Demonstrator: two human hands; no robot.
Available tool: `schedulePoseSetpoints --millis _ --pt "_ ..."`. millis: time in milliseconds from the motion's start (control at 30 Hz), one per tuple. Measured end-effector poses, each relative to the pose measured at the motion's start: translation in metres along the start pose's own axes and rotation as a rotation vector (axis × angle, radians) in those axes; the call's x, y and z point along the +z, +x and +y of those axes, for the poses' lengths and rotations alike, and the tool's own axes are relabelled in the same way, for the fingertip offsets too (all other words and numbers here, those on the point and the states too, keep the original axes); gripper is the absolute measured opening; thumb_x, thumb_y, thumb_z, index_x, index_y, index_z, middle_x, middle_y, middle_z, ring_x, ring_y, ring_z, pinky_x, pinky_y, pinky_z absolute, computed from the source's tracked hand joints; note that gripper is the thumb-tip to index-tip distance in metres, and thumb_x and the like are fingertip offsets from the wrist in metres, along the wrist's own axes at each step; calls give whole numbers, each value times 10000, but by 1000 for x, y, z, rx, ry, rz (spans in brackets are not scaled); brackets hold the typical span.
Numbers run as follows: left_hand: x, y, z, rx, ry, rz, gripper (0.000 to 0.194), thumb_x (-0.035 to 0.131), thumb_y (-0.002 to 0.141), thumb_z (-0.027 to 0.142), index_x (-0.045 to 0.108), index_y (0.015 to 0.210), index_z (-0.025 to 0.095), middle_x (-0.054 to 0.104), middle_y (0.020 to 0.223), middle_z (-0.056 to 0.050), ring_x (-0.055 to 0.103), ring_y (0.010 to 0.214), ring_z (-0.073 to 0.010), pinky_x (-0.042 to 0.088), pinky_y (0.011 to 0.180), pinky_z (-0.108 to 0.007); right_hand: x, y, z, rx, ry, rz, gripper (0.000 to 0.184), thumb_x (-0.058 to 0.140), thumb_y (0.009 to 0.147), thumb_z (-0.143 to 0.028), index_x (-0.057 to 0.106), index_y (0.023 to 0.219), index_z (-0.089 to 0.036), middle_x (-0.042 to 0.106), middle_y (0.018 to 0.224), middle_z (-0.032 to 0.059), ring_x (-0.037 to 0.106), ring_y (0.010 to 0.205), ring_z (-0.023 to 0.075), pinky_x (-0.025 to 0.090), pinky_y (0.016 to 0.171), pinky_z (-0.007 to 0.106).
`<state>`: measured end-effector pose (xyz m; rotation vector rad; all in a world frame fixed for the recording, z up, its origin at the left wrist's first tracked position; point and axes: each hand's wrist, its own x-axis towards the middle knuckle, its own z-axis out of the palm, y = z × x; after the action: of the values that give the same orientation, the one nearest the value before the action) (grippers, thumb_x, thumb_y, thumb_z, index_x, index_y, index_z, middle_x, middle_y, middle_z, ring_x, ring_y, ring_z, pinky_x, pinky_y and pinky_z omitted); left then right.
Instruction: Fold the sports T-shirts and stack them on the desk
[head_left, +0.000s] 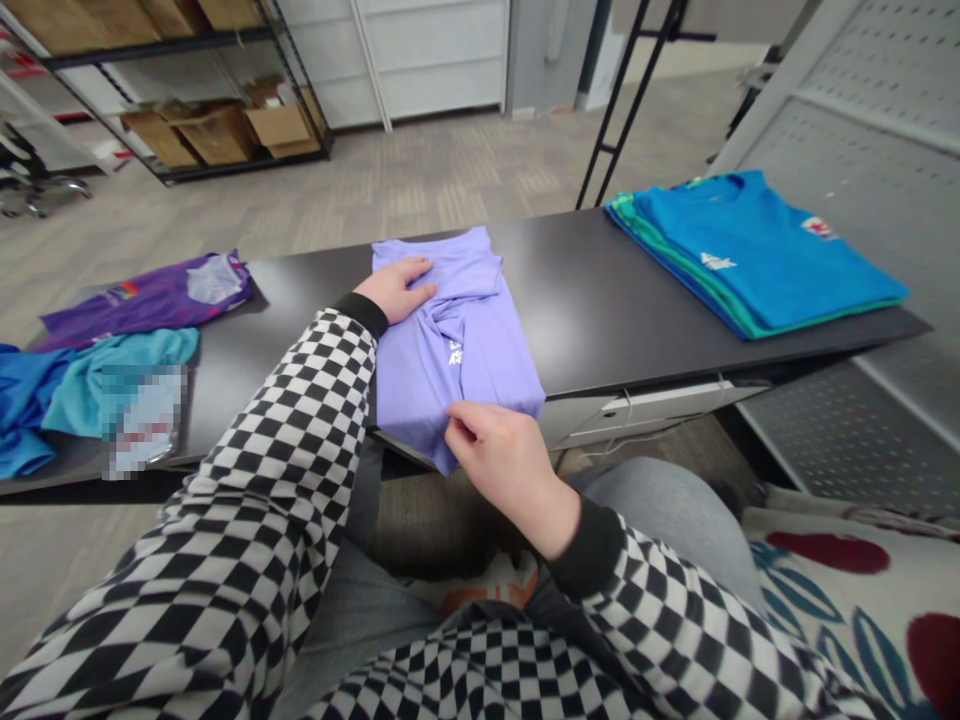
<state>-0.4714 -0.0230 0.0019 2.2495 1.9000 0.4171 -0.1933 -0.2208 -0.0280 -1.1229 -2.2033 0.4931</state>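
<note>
A lavender T-shirt (491, 345) lies partly folded on the dark table in front of me, with a small white print near its middle and its near edge hanging over the table's front. My left hand (399, 287) rests flat on the upper left part of the shirt, fingers apart. At the near edge, my right hand (506, 462) pinches the shirt's fabric between thumb and fingers. Creases run from the left hand down toward the pinched spot.
On the right of the table (577, 310) sits a stack of folded shirts, a blue shirt (780, 260) on top. At left lie a purple shirt (150, 300), a teal cloth (97, 375) and a blue cloth (26, 400). Beyond stands a shelf with cardboard boxes (217, 133).
</note>
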Motion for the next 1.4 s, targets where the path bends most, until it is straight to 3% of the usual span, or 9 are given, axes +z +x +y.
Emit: schedulePoseSetpoints --millis 233,333,433,567,833,1400 --pt "6 7 -12 24 -70 6 713 621 1042 519 609 1680 202 497 1796 -91 403 1704 -309 260 1430 -437 0 -7 5 -43 147 121 191 707 1027 -153 866 1068 -250 892 1008 44 832 882 220 582 838 296" --pt "7 9 -14 31 -88 14 709 635 1037 521 622 1671 206 507 1791 -86 403 1704 -313 255 1434 -436 0 -9 6 -42 181 165 188 711 1017 -146 868 1068 -235 880 941 35 826 828 215 576 800 292" --pt "7 8 -14 39 -96 19 697 645 1034 521 630 1666 228 519 1784 -73 411 1700 -320 257 1435 -451 2 -9 7 -6 144 135 174 709 1027 -163 862 1071 -231 847 842 21 788 726 206 546 730 295" --pt "7 9 -13 32 -88 12 712 642 1032 513 619 1673 202 509 1790 -86 408 1702 -312 248 1436 -435 4 -5 7 -3 25 67 194 701 1058 -202 850 1181 -217 862 897 50 792 753 221 526 718 303" --pt "6 8 -11 28 -88 8 718 639 1028 505 613 1678 200 506 1790 -87 398 1706 -318 250 1436 -440 2 3 7 -44 -73 19 133 707 1039 -181 829 1022 -232 839 853 35 782 751 216 485 688 305" --pt "9 10 -14 27 -89 13 724 632 1022 524 615 1680 224 503 1794 -63 394 1709 -307 245 1437 -434 -4 -2 11 -62 148 217 182 704 1026 -174 882 1032 -209 854 826 36 777 684 197 571 740 289"
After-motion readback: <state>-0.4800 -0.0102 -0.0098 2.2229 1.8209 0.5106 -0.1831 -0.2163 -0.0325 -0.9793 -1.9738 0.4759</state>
